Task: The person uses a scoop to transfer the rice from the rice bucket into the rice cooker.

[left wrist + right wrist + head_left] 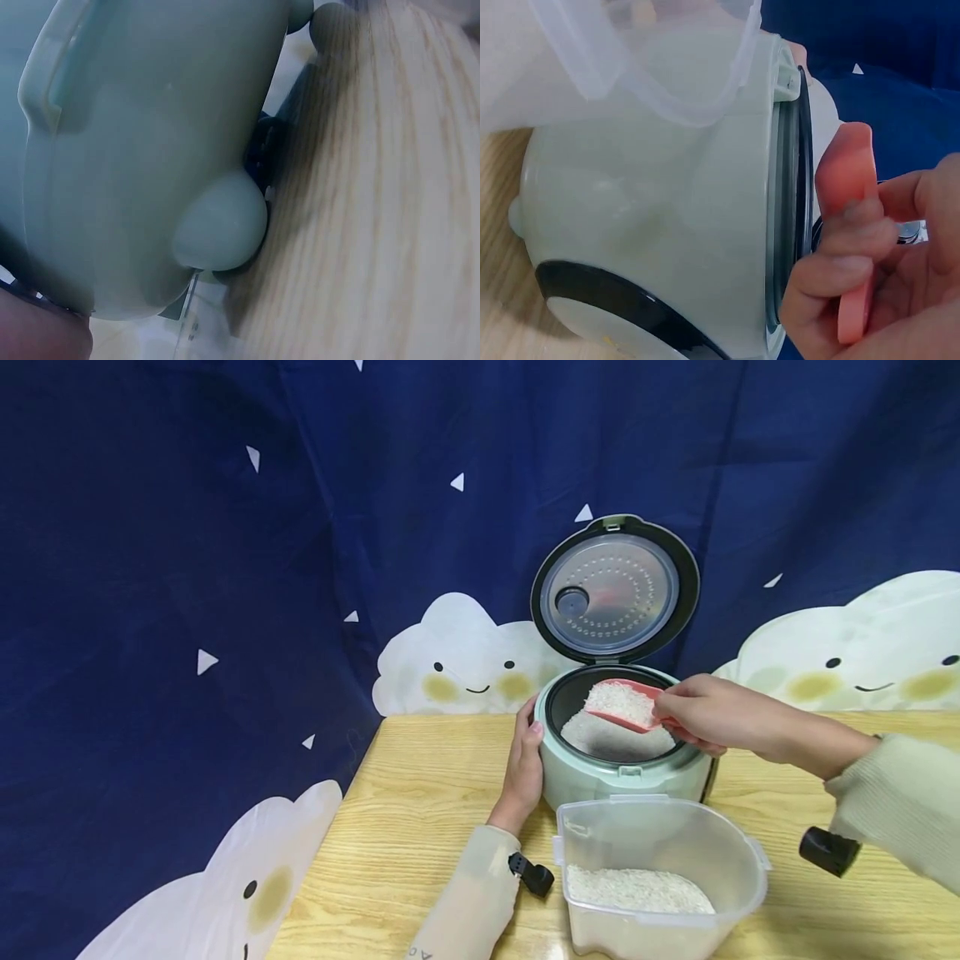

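Observation:
A pale green rice cooker (600, 783) stands on the table with its lid (611, 593) raised. White rice (607, 739) is heaped inside its dark pot. My right hand (701, 714) grips the handle of a red scoop (847, 172), which is loaded with rice (619, 702) and held over the pot's opening. Against the cooker's left side rests my left hand (523, 764), thumb near the rim. In the left wrist view the cooker's body (157, 150) fills much of the picture, and only a bit of the hand (41, 330) shows.
In front of the cooker stands a clear plastic bin (667, 935) partly filled with rice (637, 890). Both are on a light wooden table (405, 793). A dark blue curtain (465, 543) with smiling clouds hangs right behind the raised lid.

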A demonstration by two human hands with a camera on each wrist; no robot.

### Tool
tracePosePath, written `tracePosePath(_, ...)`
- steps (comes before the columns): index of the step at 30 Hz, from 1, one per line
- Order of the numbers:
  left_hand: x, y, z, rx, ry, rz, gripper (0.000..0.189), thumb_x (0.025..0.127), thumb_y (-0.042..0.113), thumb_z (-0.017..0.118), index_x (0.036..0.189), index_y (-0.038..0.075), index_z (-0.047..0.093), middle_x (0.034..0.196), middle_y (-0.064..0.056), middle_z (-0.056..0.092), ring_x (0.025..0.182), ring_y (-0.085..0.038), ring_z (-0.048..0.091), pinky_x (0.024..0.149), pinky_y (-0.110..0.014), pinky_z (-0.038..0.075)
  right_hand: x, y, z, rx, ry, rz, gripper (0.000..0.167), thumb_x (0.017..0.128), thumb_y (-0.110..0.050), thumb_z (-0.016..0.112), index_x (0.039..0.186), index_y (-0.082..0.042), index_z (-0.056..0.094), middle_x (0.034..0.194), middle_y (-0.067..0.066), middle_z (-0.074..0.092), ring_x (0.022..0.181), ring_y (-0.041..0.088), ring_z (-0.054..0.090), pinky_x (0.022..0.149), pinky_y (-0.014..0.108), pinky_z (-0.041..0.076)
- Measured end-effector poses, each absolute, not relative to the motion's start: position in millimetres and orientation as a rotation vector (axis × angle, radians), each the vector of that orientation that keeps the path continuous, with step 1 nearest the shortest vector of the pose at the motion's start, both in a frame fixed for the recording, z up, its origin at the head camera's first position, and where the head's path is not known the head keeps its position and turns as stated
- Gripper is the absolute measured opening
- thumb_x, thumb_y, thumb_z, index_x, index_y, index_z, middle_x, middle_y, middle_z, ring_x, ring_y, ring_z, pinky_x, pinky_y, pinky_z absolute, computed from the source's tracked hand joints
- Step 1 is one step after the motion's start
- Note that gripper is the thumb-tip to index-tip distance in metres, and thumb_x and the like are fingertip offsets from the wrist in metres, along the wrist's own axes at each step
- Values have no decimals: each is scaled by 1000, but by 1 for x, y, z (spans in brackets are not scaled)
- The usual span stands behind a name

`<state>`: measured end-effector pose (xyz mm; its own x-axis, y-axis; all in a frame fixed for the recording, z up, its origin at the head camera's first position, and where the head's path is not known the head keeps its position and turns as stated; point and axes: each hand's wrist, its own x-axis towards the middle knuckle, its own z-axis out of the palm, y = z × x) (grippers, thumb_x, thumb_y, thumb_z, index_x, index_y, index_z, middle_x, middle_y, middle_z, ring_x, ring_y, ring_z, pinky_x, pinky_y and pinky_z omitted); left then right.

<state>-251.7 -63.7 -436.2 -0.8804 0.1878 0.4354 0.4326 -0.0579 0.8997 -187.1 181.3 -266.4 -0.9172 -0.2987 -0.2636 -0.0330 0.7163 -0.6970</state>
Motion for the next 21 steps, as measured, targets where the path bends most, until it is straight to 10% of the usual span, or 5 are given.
tracePosePath(11, -252, -64, -437, -684, -2039, -2045, 59, 103, 34, 29, 160, 21, 33, 165, -3, 39, 153, -22, 37, 130, -41, 23, -195, 172, -275, -339, 2866, -751, 32, 105, -30, 49, 101, -5, 69, 70, -1, 50, 64, 16, 47, 54, 28, 36)
tracePosePath(21, -252, -65, -437, -694, -2031, -2045, 60, 102, 35, 29, 160, 21, 33, 165, -3, 40, 152, -22, 37, 129, -41, 24, -192, 166, -281, -440, 3166, -501, 26, 102, -25, 50, 89, -8, 64, 62, -1, 50, 54, 14, 47, 49, 28, 37)
